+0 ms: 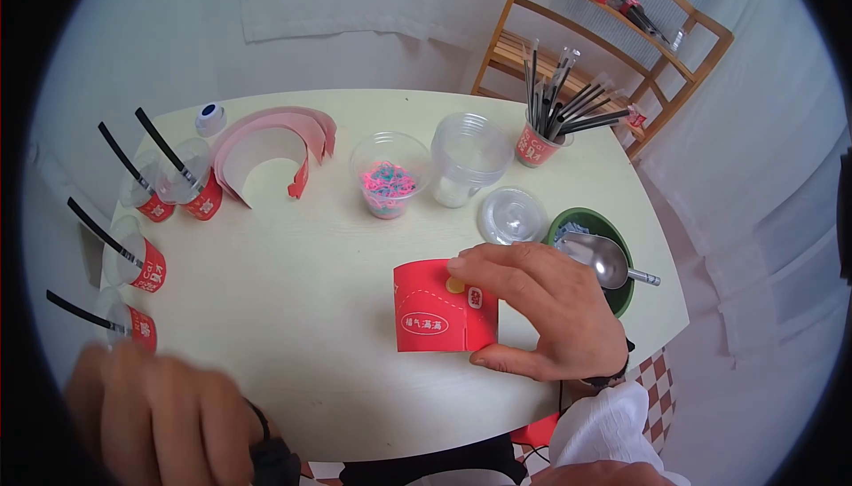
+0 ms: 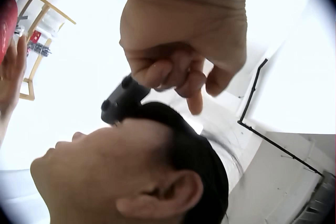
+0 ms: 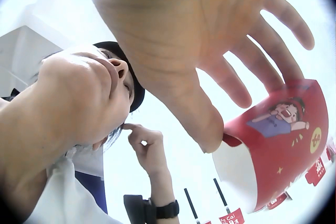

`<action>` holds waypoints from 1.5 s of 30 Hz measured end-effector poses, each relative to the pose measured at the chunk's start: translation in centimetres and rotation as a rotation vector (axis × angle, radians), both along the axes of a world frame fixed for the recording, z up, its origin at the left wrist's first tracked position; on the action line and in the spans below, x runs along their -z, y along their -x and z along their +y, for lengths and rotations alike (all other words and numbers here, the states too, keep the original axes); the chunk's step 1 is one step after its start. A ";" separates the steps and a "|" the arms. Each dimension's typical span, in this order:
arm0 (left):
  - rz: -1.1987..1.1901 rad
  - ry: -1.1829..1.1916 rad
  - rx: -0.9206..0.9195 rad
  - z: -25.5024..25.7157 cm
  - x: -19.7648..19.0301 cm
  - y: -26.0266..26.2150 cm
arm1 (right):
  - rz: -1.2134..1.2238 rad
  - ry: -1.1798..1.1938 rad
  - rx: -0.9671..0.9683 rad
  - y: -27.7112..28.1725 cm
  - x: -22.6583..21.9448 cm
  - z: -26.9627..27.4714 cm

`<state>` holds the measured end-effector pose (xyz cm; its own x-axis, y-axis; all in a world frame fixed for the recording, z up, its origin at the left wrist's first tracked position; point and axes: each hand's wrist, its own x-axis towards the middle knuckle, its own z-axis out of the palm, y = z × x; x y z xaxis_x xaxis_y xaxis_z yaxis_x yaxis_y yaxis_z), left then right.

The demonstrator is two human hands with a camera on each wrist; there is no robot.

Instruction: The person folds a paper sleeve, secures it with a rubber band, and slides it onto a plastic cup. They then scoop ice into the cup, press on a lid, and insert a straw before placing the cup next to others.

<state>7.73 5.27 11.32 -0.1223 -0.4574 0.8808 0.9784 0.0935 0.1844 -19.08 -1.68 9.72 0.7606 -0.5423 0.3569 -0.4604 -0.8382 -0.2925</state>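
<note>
My right hand [image 1: 555, 308] grips a red paper cup sleeve [image 1: 435, 326] over the table, thumb at its lower edge and fingers at the upper edge. The sleeve is curved into a band with white lettering on it. In the right wrist view its pale inside shows, along with a cartoon figure on its outer face. My left hand [image 1: 164, 415] is raised off the table at the lower left, blurred in the head view. The left wrist view shows its fingers loosely bent with nothing in them, close to the person's head.
Several clear cups with red sleeves [image 1: 149, 266] and black straws line the left edge. Behind are stacked curved sleeves [image 1: 266, 126], a cup of coloured rubber bands [image 1: 389, 186], stacked clear cups [image 1: 470, 149], clear lids [image 1: 513, 216], a straw-filled cup [image 1: 537, 147] and a green bowl [image 1: 568, 216] with a metal scoop [image 1: 608, 260].
</note>
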 end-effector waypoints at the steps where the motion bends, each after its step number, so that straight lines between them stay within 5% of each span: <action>1: -0.130 -0.012 -0.197 -1.8 -0.1 0.0 | -0.041 0.002 0.002 0.1 0.0 0.0; 3: -0.369 -0.364 -0.789 -1.6 2.2 0.2 | -0.114 0.012 0.000 -0.1 -0.2 0.2; 4: -0.813 0.137 -1.106 -3.2 1.4 -0.2 | -0.144 0.019 0.001 -0.2 -0.3 0.4; 5: -1.064 0.217 -1.154 -3.0 0.7 0.7 | -0.171 0.024 0.004 -0.3 -0.4 0.6; 7: -1.226 0.256 -1.046 -3.1 0.8 2.6 | -0.214 -0.045 0.017 -0.2 -0.2 0.8; 10: -1.406 0.364 -1.148 -2.9 1.4 3.8 | -0.261 -0.071 0.013 -0.1 0.2 0.8; 14: -1.127 0.179 -1.201 -3.0 1.4 2.8 | -0.157 -0.075 0.018 -0.1 -0.3 0.9; 16: -0.665 -0.332 -1.303 -1.7 1.1 4.0 | -0.145 -0.106 0.021 -0.2 -0.4 1.0; 17: -0.608 -0.317 -1.523 -1.0 0.2 4.0 | -0.136 -0.126 0.026 -0.2 -0.4 1.1; 18: -0.530 0.011 -1.656 -1.1 0.6 2.2 | -0.137 -0.096 0.008 -0.2 -0.3 1.1; 19: -0.537 0.102 -1.693 -0.3 0.9 0.9 | -0.137 -0.066 -0.009 -0.3 -0.3 1.0; 20: -0.492 -0.156 -1.852 1.0 0.5 1.2 | -0.134 -0.037 -0.025 -0.4 -0.3 0.9; 24: -0.598 -0.221 -1.761 -0.7 -0.8 3.9 | -0.125 -0.025 -0.033 -0.6 0.1 0.8; 42: -1.105 -0.062 -1.414 3.4 3.3 -3.8 | -0.089 -0.063 -0.056 -1.1 0.8 0.1; 45: -1.242 0.035 -1.375 0.2 -0.4 0.5 | -0.111 -0.047 -0.066 -0.9 0.8 0.0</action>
<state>7.23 5.44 11.71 -0.2303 -0.7681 0.5974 -0.4590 0.6271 0.6293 -18.20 -1.73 8.88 0.7524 -0.5107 0.4161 -0.3675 -0.8496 -0.3783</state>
